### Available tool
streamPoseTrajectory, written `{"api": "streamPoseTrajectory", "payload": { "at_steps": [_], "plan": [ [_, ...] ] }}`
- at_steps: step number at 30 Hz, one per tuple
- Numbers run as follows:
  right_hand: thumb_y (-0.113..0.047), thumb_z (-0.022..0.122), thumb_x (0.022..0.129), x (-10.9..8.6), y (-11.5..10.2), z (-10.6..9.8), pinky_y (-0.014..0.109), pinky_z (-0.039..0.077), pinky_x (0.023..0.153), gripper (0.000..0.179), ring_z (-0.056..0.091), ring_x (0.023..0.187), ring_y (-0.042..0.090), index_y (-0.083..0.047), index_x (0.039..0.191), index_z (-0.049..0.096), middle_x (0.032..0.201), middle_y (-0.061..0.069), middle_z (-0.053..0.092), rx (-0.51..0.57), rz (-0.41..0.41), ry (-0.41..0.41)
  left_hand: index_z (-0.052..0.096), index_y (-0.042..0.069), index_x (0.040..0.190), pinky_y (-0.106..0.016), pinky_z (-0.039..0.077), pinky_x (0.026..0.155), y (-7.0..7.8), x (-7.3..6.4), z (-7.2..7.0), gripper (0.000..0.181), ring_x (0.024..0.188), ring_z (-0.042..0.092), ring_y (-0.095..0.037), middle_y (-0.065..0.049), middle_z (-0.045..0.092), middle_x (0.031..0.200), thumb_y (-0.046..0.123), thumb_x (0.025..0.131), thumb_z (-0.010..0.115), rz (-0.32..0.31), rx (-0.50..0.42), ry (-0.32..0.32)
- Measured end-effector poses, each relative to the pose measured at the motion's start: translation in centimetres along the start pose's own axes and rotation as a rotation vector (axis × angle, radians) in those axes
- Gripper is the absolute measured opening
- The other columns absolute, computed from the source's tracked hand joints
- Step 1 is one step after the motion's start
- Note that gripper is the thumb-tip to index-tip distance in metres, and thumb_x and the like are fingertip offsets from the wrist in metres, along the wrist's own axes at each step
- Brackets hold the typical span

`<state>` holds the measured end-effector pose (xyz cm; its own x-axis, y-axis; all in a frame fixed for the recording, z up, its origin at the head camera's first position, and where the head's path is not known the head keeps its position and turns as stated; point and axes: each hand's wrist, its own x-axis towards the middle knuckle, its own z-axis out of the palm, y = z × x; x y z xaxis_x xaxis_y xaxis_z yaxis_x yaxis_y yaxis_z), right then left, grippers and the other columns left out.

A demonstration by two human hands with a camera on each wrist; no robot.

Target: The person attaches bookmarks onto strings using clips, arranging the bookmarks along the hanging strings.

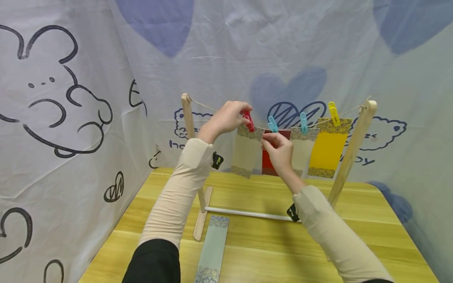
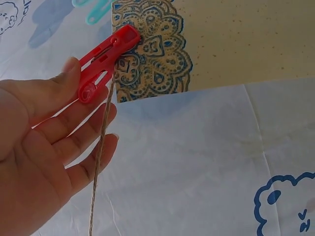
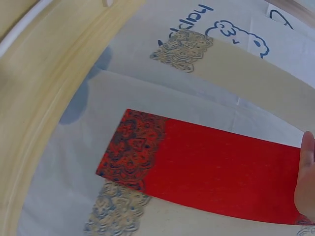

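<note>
My left hand [image 1: 228,118] pinches a red clothespin [image 1: 249,120]. In the left wrist view the red clothespin [image 2: 109,64] sits over the string [image 2: 101,147] and the patterned end of a cream paper strip [image 2: 246,44]. My right hand [image 1: 279,149] pinches the upper corner of that cream paper strip [image 1: 244,151]; only part of this hand [image 3: 306,182] shows in the right wrist view. Just behind it hangs a red paper strip [image 1: 269,161], under a light-blue clothespin [image 1: 272,124].
Another cream strip [image 1: 305,153] hangs from a blue clothespin [image 1: 303,123], and a yellow strip [image 1: 327,149] from a yellow clothespin [image 1: 334,113]. Wooden posts [image 1: 354,151] hold the string. A pale green strip [image 1: 214,247] lies on the table [image 1: 269,255], near a white rod [image 1: 247,214].
</note>
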<state>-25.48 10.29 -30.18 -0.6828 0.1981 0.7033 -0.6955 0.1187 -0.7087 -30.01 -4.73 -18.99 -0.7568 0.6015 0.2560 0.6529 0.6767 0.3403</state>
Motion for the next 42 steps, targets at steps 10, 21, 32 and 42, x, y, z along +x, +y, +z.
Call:
{"api": "streamPoseTrajectory", "payload": {
  "at_steps": [10, 21, 32, 42],
  "plan": [
    [0.015, 0.059, 0.077, -1.3, 0.0, -0.9, 0.015, 0.049, 0.060, 0.011, 0.054, 0.067, 0.046, 0.020, 0.087, 0.059, 0.083, 0.031, 0.060, -0.091, -0.020, -0.043, 0.047, 0.001, 0.126, -0.026, 0.035, 0.095, -0.1, -0.6, 0.0, 0.048, 0.113, 0.046, -0.020, -0.011, 0.051, 0.123, 0.014, 0.083, 0.064, 0.024, -0.016, 0.021],
    [0.013, 0.059, 0.078, -2.6, -0.2, -1.2, 0.018, 0.050, 0.057, 0.013, 0.053, 0.070, 0.049, 0.021, 0.089, 0.058, 0.087, 0.032, 0.060, -0.070, 0.038, -0.067, 0.055, 0.003, 0.119, -0.027, 0.034, 0.095, -0.1, -1.9, 0.1, 0.038, 0.114, 0.044, -0.020, -0.009, 0.053, 0.121, 0.017, 0.085, 0.062, 0.100, -0.064, 0.183],
    [0.011, 0.063, 0.076, -4.0, -0.4, -1.3, 0.017, 0.047, 0.063, 0.013, 0.058, 0.075, 0.018, 0.017, 0.088, 0.061, 0.086, 0.028, 0.061, -0.158, 0.040, -0.152, 0.061, 0.001, 0.109, -0.028, 0.037, 0.092, -0.6, -3.3, 0.3, 0.030, 0.104, 0.051, -0.022, -0.010, 0.059, 0.111, 0.015, 0.083, 0.065, 0.138, -0.094, 0.331],
    [0.010, 0.063, 0.077, -5.2, 0.1, -1.3, 0.016, 0.047, 0.063, 0.014, 0.056, 0.075, 0.009, 0.016, 0.090, 0.061, 0.087, 0.027, 0.062, -0.151, 0.106, -0.161, 0.059, 0.003, 0.113, -0.030, 0.034, 0.095, -0.8, -5.1, 0.9, 0.033, 0.108, 0.049, -0.021, -0.009, 0.057, 0.114, 0.019, 0.084, 0.063, 0.074, -0.112, 0.364]
  ]
}}
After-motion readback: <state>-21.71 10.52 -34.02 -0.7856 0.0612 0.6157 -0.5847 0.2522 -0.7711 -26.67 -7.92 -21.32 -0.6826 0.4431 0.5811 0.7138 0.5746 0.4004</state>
